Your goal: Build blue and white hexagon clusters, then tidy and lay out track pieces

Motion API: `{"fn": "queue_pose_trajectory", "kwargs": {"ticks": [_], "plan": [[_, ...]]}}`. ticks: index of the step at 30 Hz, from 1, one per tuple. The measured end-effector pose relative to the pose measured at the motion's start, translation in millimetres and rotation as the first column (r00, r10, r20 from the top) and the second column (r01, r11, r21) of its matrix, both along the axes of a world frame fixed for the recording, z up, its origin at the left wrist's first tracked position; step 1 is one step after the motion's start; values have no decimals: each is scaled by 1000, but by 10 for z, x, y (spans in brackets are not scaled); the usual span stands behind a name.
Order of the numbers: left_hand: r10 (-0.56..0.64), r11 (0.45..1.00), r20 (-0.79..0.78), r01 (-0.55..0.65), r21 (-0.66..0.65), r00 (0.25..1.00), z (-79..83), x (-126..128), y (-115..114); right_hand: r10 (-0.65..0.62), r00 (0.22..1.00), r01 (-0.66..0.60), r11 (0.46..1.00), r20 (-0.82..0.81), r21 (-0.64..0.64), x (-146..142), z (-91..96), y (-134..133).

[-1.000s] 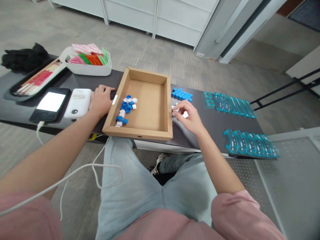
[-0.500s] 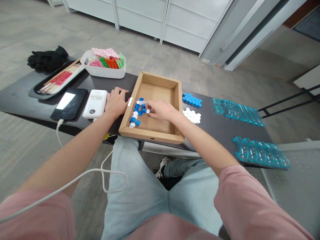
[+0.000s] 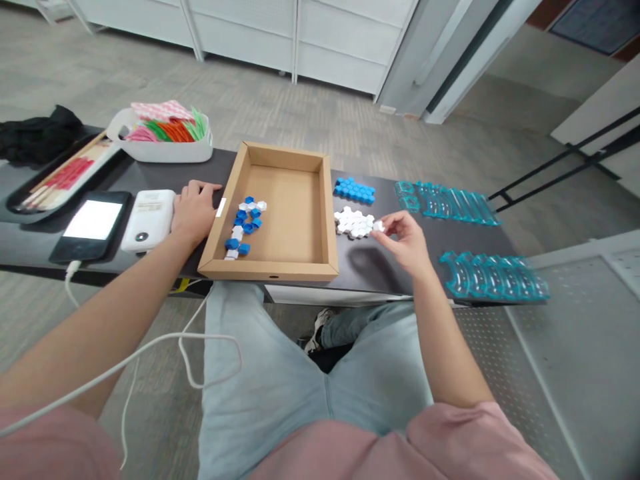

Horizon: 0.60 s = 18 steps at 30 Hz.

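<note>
My right hand [image 3: 406,241] pinches a white hexagonal piece [image 3: 379,226] above the right end of a cluster of white hexagonal pieces [image 3: 354,222] on the table. Behind that cluster lies a group of blue hexagonal pieces [image 3: 355,190]. Inside the cardboard box [image 3: 273,269], loose blue and white pieces [image 3: 243,225] sit along the left side. My left hand [image 3: 195,209] rests on the table beside the box's left wall, fingers stretched out and holding nothing.
Left of my left hand lie a white power bank [image 3: 149,220] and a phone [image 3: 91,225] with a cable. A white basket [image 3: 165,153] and a dark tray [image 3: 20,205] stand behind. Teal clear plastic parts [image 3: 495,279] lie at the right.
My right hand has left the inside of the box and moved right to the white cluster. The view has shifted right. My left hand stays beside the box.
</note>
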State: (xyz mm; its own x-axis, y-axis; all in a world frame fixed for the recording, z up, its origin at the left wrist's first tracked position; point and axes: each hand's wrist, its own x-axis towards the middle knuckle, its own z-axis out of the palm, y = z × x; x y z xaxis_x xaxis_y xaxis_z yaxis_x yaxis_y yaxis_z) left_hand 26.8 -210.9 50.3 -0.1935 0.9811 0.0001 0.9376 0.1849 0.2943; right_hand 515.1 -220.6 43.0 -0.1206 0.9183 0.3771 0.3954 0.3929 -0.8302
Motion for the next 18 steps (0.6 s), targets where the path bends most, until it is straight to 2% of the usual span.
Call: {"fn": "queue_pose_trajectory", "kwargs": {"ticks": [3, 6, 13, 18], "plan": [[14, 1000, -18, -14, -14, 1000, 17, 6, 10, 3, 996, 6, 996, 91, -91, 160, -260, -153], [26, 999, -43, -27, -21, 999, 4, -2, 28, 26, 990, -10, 994, 140, -111, 195, -388, -200], [40, 999, -107, -42, -21, 993, -61, -58, 86, 30, 965, -29, 1000, 261, -7, 176, -445, -184], [38, 999, -137, -42, -24, 990, -120, -124, 134, 29, 961, -32, 999, 275, 8, 168, -468, -180]]}}
